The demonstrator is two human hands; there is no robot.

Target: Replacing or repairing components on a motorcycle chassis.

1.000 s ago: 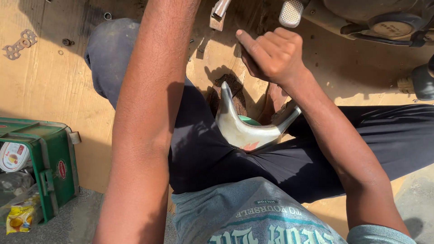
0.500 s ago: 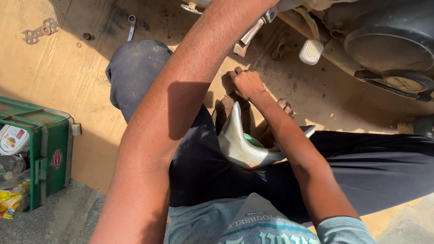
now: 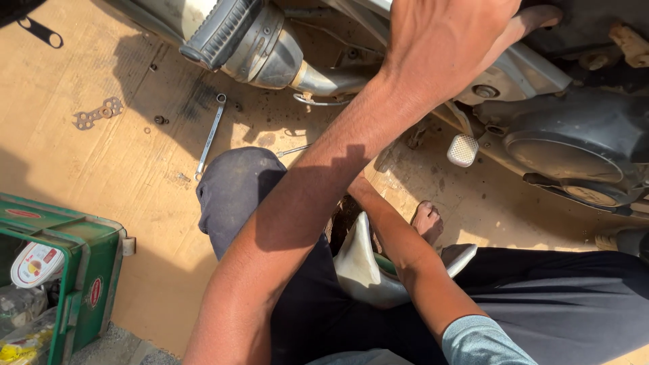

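Note:
My left hand [image 3: 446, 51] reaches up to the motorcycle [image 3: 574, 145] and lies against its silver side frame. Its fingers stretch over the edge toward the dark underside, so their grip is hidden. My right forearm [image 3: 405, 257] runs forward beneath the left arm, and its hand is hidden behind my left forearm near the ground. A curved silver-white metal cover [image 3: 358, 270] rests on my lap against my dark trousers [image 3: 236, 189], touching the right forearm. My bare foot [image 3: 426, 220] shows beside it.
I sit on brown cardboard [image 3: 135, 189]. A long spanner [image 3: 209, 135], a flat perforated bracket [image 3: 98, 113] and small bolts lie on it at the left. A green crate [image 3: 74, 270] stands at the lower left. A silver foot peg [image 3: 463, 150] and a ribbed rubber peg [image 3: 223, 30] jut from the bike.
The view has tilted up toward the motorcycle. My left hand has risen onto the bike's side frame. My right hand has dropped lower and slid out of sight behind the left forearm.

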